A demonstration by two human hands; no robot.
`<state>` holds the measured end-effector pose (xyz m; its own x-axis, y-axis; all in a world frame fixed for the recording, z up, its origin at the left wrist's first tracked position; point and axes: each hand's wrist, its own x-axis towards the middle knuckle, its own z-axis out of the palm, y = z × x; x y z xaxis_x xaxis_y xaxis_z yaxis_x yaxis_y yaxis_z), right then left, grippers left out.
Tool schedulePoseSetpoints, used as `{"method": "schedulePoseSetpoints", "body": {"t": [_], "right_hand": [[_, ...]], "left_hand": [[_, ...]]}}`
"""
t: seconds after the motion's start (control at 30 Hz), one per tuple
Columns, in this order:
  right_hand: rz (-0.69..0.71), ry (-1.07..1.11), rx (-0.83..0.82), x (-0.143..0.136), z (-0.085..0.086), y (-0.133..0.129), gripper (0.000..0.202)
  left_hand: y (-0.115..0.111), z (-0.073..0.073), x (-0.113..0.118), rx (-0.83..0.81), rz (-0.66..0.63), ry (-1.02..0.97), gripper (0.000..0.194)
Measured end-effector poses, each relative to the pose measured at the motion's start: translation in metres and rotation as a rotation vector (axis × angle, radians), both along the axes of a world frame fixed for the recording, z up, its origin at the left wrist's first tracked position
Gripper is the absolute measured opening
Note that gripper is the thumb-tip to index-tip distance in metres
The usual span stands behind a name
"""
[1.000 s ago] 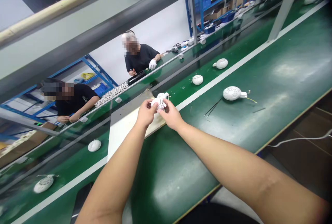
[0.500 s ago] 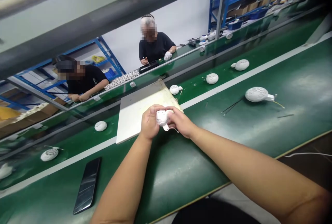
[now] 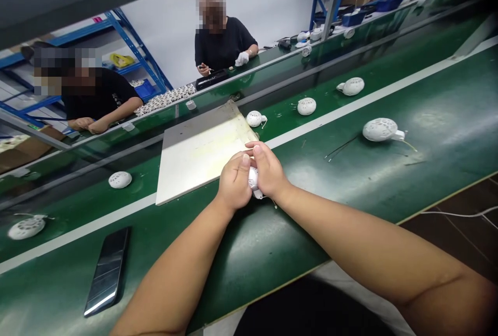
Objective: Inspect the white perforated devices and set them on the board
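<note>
Both my hands close together around one small white round plastic part (image 3: 253,180) just above the green bench (image 3: 272,253). My left hand (image 3: 234,184) cups it from the left and my right hand (image 3: 268,170) covers it from the right, so most of the part is hidden. A thin wire trails from under my right hand. The hands sit at the near right corner of a white board (image 3: 194,157) lying on the bench.
A black phone (image 3: 108,270) lies at the near left. Several white perforated round parts (image 3: 380,129) sit along the belt (image 3: 338,92). Two people work across the line, one with a white-gloved hand (image 3: 241,58). Blue shelving stands behind.
My hands have come closer together over the white part and lowered toward the bench; the part is now mostly covered. The view has tipped downward, showing more of the phone.
</note>
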<state>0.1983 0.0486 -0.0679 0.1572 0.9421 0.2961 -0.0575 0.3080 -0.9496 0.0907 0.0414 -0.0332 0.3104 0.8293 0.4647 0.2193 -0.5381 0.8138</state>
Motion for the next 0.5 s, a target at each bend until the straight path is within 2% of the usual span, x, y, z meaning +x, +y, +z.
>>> {"method": "schedulePoseSetpoints", "body": {"t": [0.13, 0.23, 0.33, 0.4, 0.43, 0.5], "right_hand": [[-0.023, -0.014, -0.03, 0.0, 0.002, 0.002, 0.044], [0.018, -0.01, -0.051, 0.005, 0.007, 0.006, 0.042], [0.192, 0.005, -0.119, 0.011, 0.011, 0.008, 0.045], [0.341, -0.036, -0.165, 0.014, 0.012, 0.008, 0.052], [0.363, -0.07, -0.158, 0.015, 0.012, 0.007, 0.056], [0.269, -0.181, -0.046, 0.017, 0.012, 0.006, 0.066]], "left_hand": [[0.003, -0.002, -0.001, -0.019, 0.033, 0.033, 0.047], [0.01, -0.002, -0.005, -0.011, 0.047, -0.021, 0.049], [0.017, 0.0, -0.015, 0.044, 0.089, -0.11, 0.052], [0.021, 0.002, -0.023, 0.038, 0.109, -0.148, 0.052], [0.023, 0.003, -0.027, 0.012, 0.122, -0.157, 0.053], [0.026, 0.004, -0.036, -0.121, 0.145, -0.166, 0.062]]}}
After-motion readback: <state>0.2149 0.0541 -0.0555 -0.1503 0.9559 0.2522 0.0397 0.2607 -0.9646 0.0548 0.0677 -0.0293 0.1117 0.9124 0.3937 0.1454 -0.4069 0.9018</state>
